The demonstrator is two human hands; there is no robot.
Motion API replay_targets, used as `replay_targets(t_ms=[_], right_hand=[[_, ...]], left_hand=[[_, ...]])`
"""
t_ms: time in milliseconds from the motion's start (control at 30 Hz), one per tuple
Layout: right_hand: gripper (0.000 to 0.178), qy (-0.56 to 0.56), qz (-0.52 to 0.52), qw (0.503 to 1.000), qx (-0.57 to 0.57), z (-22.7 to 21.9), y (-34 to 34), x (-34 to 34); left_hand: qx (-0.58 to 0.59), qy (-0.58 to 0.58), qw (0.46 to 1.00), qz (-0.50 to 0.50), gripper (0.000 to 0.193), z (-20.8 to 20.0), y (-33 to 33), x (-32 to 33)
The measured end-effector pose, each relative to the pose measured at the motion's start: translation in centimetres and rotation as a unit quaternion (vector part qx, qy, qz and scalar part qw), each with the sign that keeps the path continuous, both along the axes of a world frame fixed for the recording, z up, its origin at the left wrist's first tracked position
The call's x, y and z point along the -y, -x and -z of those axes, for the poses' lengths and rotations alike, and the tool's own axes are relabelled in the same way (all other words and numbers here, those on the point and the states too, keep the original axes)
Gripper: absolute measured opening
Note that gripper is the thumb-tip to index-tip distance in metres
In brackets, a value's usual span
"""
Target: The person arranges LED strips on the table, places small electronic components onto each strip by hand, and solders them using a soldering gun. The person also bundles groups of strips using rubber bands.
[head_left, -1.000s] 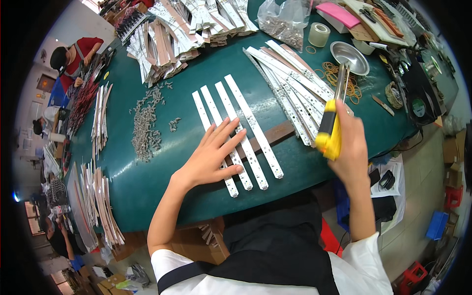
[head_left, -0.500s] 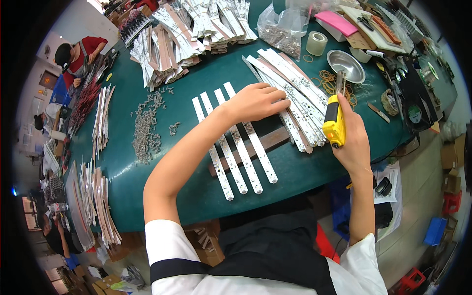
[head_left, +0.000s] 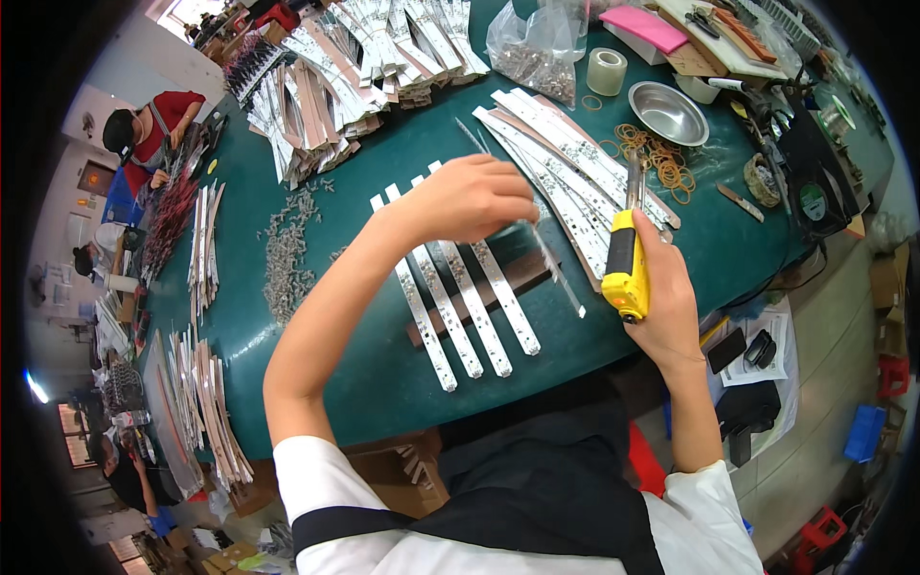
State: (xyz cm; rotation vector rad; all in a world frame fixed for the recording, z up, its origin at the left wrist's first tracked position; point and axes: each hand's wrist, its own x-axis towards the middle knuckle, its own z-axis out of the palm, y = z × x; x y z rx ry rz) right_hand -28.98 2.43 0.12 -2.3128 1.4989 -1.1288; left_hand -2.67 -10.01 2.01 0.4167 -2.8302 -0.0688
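My left hand (head_left: 471, 198) is closed on a thin strip (head_left: 560, 270), seen almost edge-on and tilted; its upper part passes behind the fingers. In my right hand (head_left: 663, 305) is a yellow-and-black handheld tool (head_left: 626, 273) with a metal nose pointing away from me, its exact kind unclear. Below my left hand several white circuit-board strips (head_left: 467, 311) lie side by side across a dark brown bar (head_left: 522, 273). A fanned stack of similar strips (head_left: 565, 158) lies just beyond the tool.
Small grey metal parts (head_left: 290, 254) are heaped on the green table (head_left: 364, 374) at left. Farther back lie a big strip pile (head_left: 335, 81), a bag of parts (head_left: 537, 57), a tape roll (head_left: 606, 72), a steel bowl (head_left: 669, 113) and rubber bands (head_left: 661, 158). People work at far left.
My left hand has moved left from the fanned stack, bringing a strip out with it. My right hand and the tool have shifted slightly left and nearer to me.
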Motion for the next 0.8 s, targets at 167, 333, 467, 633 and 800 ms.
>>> replay_targets(t_ms=[167, 333, 467, 633, 800], right_hand=[[0.091, -0.025, -0.047, 0.998, 0.028, 0.1, -0.7, -1.6], [0.085, -0.016, -0.113, 0.992, 0.05, 0.8, -2.6, -3.9], [0.083, -0.023, -0.096, 0.995, 0.029, 1.6, -3.5, -6.0], [0.089, -0.012, -0.069, 0.996, 0.054, 2.0, -4.4, -6.8], [0.085, 0.007, -0.074, 0.997, 0.008, 3.1, -5.6, -7.0]], left_hand=[[0.051, -0.112, 0.992, 0.028, 0.025, 1.8, -0.5, -2.4], [-0.051, -0.088, 0.994, -0.036, 0.029, 3.2, -1.2, -3.4], [-0.09, -0.056, 0.992, -0.066, 0.029, 3.9, -1.7, -4.1], [-0.125, -0.086, 0.987, -0.046, 0.029, 2.8, -3.3, -3.9], [-0.09, -0.11, 0.988, -0.064, 0.022, 4.5, -2.6, -4.2]])
